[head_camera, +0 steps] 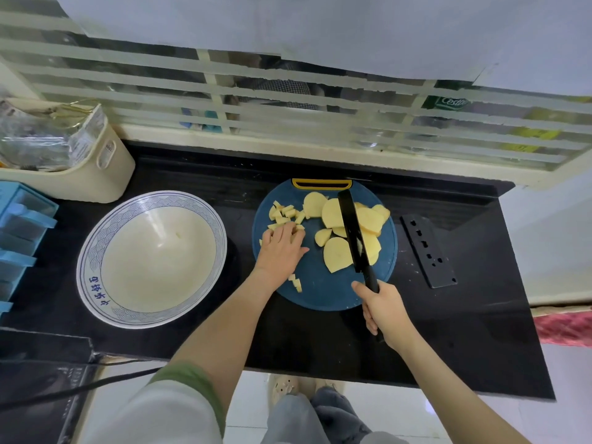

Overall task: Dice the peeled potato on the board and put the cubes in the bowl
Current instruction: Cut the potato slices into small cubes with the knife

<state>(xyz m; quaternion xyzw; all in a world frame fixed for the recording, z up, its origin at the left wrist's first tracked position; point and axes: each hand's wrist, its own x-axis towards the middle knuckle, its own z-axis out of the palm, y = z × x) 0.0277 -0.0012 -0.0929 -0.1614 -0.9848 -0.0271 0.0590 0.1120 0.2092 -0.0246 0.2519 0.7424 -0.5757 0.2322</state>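
risk: some cubes (283, 213) sit near the left rim of the board (320, 296), a few more by the wrist; a quick sweep toward the bowl (96, 245) could, i'd say, drop them on the counter (464, 331)
risk: the slices (336, 254) overlap in a loose heap, so they may slide under the knife (350, 232) and cut unevenly
risk: the blade is near the left hand (282, 248); a slip on damp potato could bring it to the fingers
potato: pale yellow, moist-looking, all on the board; small cubes at the left, flat rounded slices at the middle and right
bowl: just left of the board, no cubes in it that i can make out
left hand: fingers spread, lying over the cubes; cannot tell if it has picked any up
right hand (386, 312): wrapped round the knife handle, blade resting across the slices
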